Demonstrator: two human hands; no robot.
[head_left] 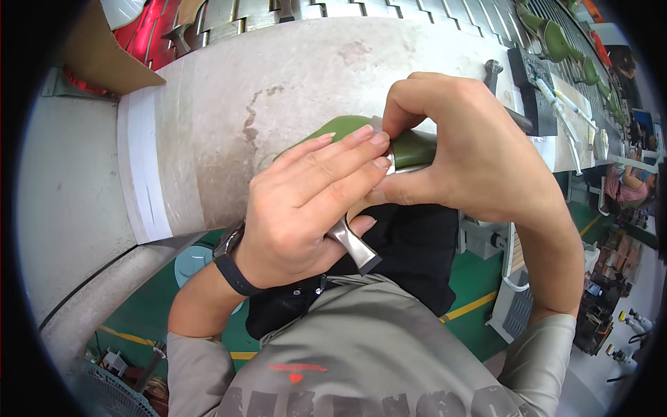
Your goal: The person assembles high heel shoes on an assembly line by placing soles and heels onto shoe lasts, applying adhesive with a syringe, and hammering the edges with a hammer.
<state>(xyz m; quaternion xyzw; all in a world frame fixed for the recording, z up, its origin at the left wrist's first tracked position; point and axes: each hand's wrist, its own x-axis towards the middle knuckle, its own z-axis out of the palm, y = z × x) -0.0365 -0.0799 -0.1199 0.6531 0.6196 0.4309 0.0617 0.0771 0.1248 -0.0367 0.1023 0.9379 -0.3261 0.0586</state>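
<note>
I hold a green high-heeled shoe (415, 149) over the near edge of the pale worktable. Its flared silver heel (356, 249) with a dark tip points down toward my shirt. My left hand (299, 201) lies across the shoe, fingers together on top and the thumb tip showing underneath near the heel. From the right, my right hand (462, 149) grips the shoe's edge between bent fingers and thumb, close to the left fingertips. A small greyish piece shows beside the right index finger; its kind is unclear. Much of the shoe is hidden under both hands.
A metal hammer-like tool (492, 73) stands by a dark block (533, 90) at right, with white pen-like tubes (556, 104) beside it. Beyond the table runs a slatted conveyor (333, 10) carrying green shoes (556, 42). A cardboard piece (111, 55) sits far left.
</note>
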